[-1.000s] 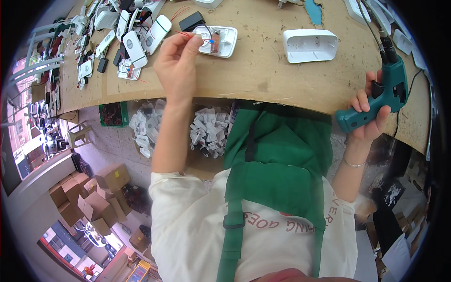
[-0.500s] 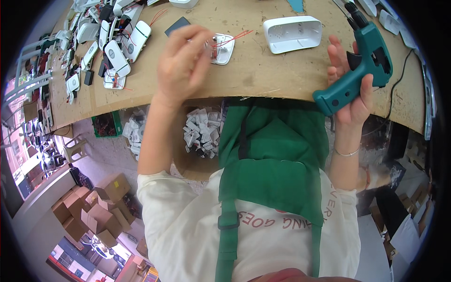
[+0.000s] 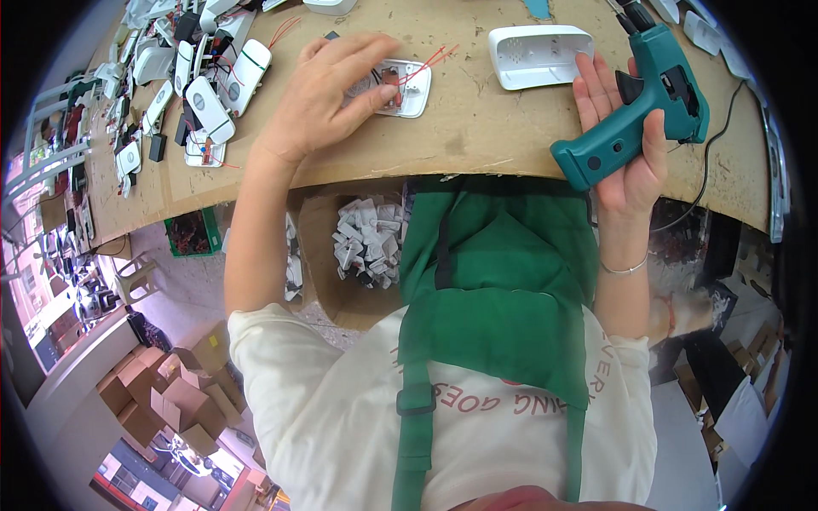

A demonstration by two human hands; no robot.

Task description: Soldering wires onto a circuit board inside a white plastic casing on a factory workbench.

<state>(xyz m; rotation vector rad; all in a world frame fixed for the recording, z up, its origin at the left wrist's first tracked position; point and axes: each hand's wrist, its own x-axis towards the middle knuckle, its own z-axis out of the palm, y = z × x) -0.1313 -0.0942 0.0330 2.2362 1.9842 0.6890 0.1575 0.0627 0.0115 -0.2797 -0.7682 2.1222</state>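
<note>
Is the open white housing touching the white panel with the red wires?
Apart: the head view shows bare tabletop between the white panel and the open white housing to its right.

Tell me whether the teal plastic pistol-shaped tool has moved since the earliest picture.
Yes: the teal plastic pistol-shaped tool has moved left and away from the person's body, closer to the ragged blue patch on the brown tabletop.
</note>
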